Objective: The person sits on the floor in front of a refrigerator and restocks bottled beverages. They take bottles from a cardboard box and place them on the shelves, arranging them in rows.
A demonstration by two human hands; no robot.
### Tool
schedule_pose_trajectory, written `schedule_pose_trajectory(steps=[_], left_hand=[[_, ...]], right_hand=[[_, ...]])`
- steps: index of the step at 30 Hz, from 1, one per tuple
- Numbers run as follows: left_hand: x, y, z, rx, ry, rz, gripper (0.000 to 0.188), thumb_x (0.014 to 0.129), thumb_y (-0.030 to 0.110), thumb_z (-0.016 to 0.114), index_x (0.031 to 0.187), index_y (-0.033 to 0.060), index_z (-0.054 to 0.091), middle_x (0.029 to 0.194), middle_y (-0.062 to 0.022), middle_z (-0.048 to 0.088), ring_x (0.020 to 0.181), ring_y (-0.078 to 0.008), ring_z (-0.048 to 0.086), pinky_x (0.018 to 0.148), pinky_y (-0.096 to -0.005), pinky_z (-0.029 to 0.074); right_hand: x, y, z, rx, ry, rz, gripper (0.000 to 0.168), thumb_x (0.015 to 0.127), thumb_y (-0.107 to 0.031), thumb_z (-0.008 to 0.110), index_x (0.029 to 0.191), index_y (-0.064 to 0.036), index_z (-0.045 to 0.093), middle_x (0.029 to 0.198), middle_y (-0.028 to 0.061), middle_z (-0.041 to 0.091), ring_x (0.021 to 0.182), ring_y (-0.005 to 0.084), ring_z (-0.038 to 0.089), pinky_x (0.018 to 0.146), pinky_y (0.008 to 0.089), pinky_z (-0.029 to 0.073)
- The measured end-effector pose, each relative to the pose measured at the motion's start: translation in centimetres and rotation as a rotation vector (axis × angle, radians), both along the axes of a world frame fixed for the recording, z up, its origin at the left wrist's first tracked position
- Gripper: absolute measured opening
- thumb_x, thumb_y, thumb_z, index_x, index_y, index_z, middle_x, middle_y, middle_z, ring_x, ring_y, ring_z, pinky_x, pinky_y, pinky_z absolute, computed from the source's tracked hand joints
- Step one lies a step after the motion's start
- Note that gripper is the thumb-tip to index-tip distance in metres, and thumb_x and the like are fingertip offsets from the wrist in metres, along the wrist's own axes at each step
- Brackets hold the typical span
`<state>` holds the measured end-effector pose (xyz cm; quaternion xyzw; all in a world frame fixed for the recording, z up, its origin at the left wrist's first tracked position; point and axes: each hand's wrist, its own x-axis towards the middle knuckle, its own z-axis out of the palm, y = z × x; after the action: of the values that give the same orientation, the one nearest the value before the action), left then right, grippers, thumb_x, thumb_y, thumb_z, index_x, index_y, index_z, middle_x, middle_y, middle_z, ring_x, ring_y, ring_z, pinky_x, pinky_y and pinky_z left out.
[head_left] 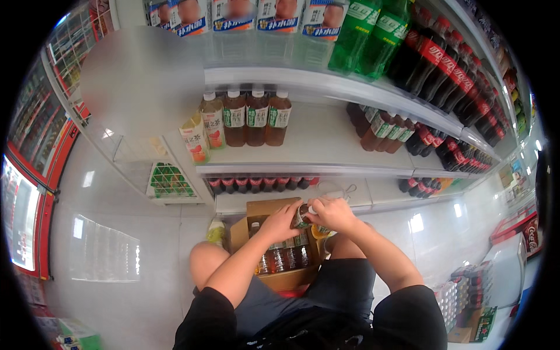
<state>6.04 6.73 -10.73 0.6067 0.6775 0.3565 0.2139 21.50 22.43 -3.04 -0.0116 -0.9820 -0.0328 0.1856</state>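
Both hands are around one tea bottle [302, 217] with a white cap, above an open cardboard box. My left hand [280, 221] grips the bottle's body from the left. At the cap end, on the right, my right hand [329, 213] has its fingers closed on the bottle. Below, the cardboard box [291, 280] stands between my knees and holds several bottles of brown tea [278, 259]. On the shelf ahead, similar tea bottles [257, 118] stand in a row beside two fruit tea bottles [213, 122].
The shelf board [315, 164] runs across in front, with cola bottles [262, 184] on the level beneath. Higher up stand large green bottles [380, 39] and more cola. A yellow-green bottle [216, 232] is left of the box. Red-framed coolers [43, 197] line the far left.
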Motion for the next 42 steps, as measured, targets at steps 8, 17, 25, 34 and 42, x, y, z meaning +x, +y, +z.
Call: schedule_pose_trajectory(steps=[8, 17, 25, 34, 42], left_hand=[[-0.1, 0.5, -1.8, -0.252, -0.036, 0.141, 0.085, 0.07, 0.039, 0.083, 0.14, 0.0101, 0.045, 0.123, -0.0234, 0.063, 0.115, -0.0417, 0.061, 0.096, -0.0492, 0.051], [-1.5, 0.1, -0.3, -0.224, 0.019, 0.127, 0.078, 0.065, 0.035, 0.081, 0.131, 0.0086, 0.049, 0.118, -0.0215, 0.065, 0.11, -0.0405, 0.063, 0.092, -0.0482, 0.052], [-0.2, -0.1, -2.1, -0.299, 0.026, 0.151, 0.075, 0.066, 0.034, 0.081, 0.128, 0.0051, 0.05, 0.118, -0.0223, 0.065, 0.11, -0.0406, 0.063, 0.092, -0.0484, 0.051], [-0.6, 0.2, -5.2, -0.435, -0.089, -0.108, 0.09, 0.066, 0.048, 0.086, 0.136, 0.0071, 0.047, 0.13, -0.0207, 0.062, 0.122, -0.0403, 0.058, 0.098, -0.0512, 0.048], [0.6, -1.0, -8.1, -0.569, 0.286, -0.038, 0.098, 0.066, 0.062, 0.082, 0.146, 0.0161, 0.049, 0.153, -0.0099, 0.044, 0.138, -0.036, 0.037, 0.111, -0.0542, 0.03]], right_hand=[[-1.1, -0.3, -3.7, -0.096, -0.082, -0.103, 0.037, 0.085, -0.041, 0.073, 0.106, -0.012, 0.065, 0.081, 0.0106, 0.068, 0.068, 0.0335, 0.067, 0.057, 0.0438, 0.054], [-2.0, -1.5, -2.7, -0.246, 0.051, -0.025, 0.032, 0.086, -0.036, 0.074, 0.106, -0.013, 0.063, 0.082, 0.0087, 0.067, 0.069, 0.0311, 0.067, 0.056, 0.0424, 0.052], [-1.2, -1.1, -5.6, -0.296, -0.02, -0.046, 0.037, 0.086, -0.034, 0.074, 0.111, -0.01, 0.062, 0.091, 0.0103, 0.07, 0.078, 0.0327, 0.068, 0.061, 0.0428, 0.054], [0.6, -0.6, -5.9, -0.369, -0.095, -0.062, 0.037, 0.089, -0.039, 0.07, 0.112, -0.011, 0.062, 0.089, 0.0127, 0.07, 0.077, 0.0359, 0.068, 0.064, 0.0454, 0.054], [1.3, -0.5, -5.4, -0.404, -0.113, -0.103, 0.035, 0.089, -0.034, 0.072, 0.113, -0.01, 0.062, 0.088, 0.0141, 0.07, 0.076, 0.0375, 0.068, 0.063, 0.0463, 0.053]])
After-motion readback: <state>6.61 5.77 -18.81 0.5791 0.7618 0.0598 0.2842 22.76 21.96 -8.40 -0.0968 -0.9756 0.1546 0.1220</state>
